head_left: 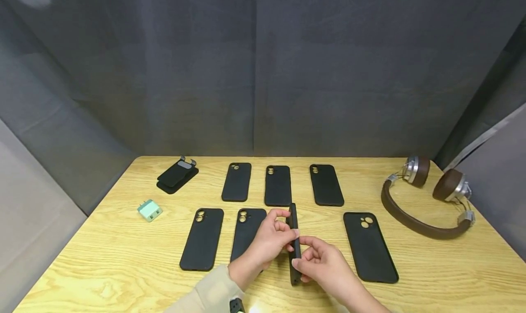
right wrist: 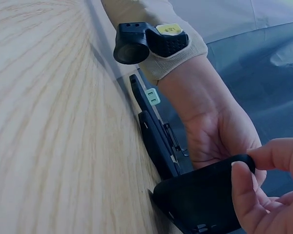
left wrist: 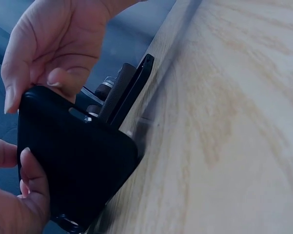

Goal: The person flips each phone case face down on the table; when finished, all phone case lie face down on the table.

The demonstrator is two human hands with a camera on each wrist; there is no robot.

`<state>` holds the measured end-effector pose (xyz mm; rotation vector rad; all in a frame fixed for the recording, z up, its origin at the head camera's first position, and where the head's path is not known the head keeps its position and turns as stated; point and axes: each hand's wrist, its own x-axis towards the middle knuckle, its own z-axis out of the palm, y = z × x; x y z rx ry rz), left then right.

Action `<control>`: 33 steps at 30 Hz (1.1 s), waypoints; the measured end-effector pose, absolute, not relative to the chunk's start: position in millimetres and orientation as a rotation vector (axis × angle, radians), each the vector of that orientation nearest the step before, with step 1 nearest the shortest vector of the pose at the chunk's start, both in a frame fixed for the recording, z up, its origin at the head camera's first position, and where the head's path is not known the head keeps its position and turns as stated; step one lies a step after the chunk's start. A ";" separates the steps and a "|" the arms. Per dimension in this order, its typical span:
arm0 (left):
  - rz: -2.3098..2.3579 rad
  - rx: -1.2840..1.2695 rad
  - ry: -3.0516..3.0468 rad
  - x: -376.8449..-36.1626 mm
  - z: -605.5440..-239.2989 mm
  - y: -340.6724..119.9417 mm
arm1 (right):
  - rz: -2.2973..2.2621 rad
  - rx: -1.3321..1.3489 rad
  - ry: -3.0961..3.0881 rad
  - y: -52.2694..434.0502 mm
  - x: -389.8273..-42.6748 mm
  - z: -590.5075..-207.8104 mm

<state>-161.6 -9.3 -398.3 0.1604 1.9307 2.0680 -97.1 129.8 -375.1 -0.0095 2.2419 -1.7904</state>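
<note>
- Head view: both hands hold one matte black phone case (head_left: 293,240) on its long edge near the front middle of the light wooden table (head_left: 102,267), its lower end touching the tabletop
- The left hand (head_left: 271,237) grips the upper half of the case, fingers curled over its far side and the thumb pressed to the near edge
- The right hand (head_left: 322,258) pinches the lower half between thumb and curled fingertips
- Left wrist view: the case (left wrist: 78,165) shows its flat back, with the right hand's fingers (left wrist: 49,58) curled over its top edge and the left hand's fingertips on its lower left side
- Right wrist view: the case (right wrist: 200,200) stands with one corner on the wood, the left wrist wearing a small black camera on a beige cuff (right wrist: 151,41)
- Relative to the held case: two flat black cases (head_left: 223,235) lie just to its left, one larger flat black case (head_left: 370,247) to its right, and a row of three black cases (head_left: 278,185) behind it
- A brown and silver pair of headphones (head_left: 427,199) lies far right of the held case, a small mint green charger plug (head_left: 149,210) far left, and a folded black phone stand (head_left: 177,177) back left
</note>
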 end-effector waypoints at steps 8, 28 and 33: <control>2.056 0.159 1.881 -159.7 -397.3 -11.1 | -1.820 0.023 2.224 129.5 -98.2 -376.3; 2.087 0.083 1.837 -159.0 -411.7 -17.5 | -1.967 0.075 2.243 138.9 -97.7 -352.6; 2.071 0.090 1.775 -156.9 -411.5 -14.2 | -1.997 0.097 2.238 139.4 -97.4 -351.4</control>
